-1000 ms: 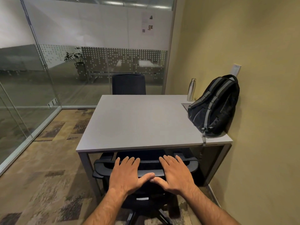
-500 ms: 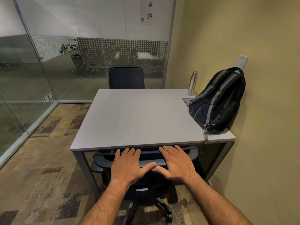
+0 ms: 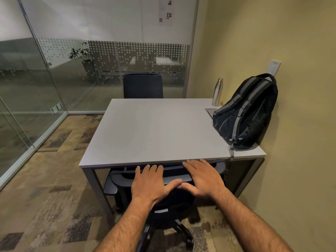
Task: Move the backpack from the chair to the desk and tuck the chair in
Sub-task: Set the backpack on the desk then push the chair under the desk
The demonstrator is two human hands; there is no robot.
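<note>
1. Head view: backpack (image 3: 245, 113) already stands on the desk (image 3: 154, 128), far right, against the wall.
2. Chair (image 3: 169, 179) mostly under the near edge.
3. Left hand (image 3: 148, 184) and right hand (image 3: 203, 179) press flat on the backrest, grip wide, fingers straight.
4. Left: final push, then release.

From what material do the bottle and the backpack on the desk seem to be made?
Bottle: likely brushed stainless steel, with a dull silver sheen.
Backpack: probably woven synthetic fabric, matte black with grey straps, slumped softly against the wall.
</note>
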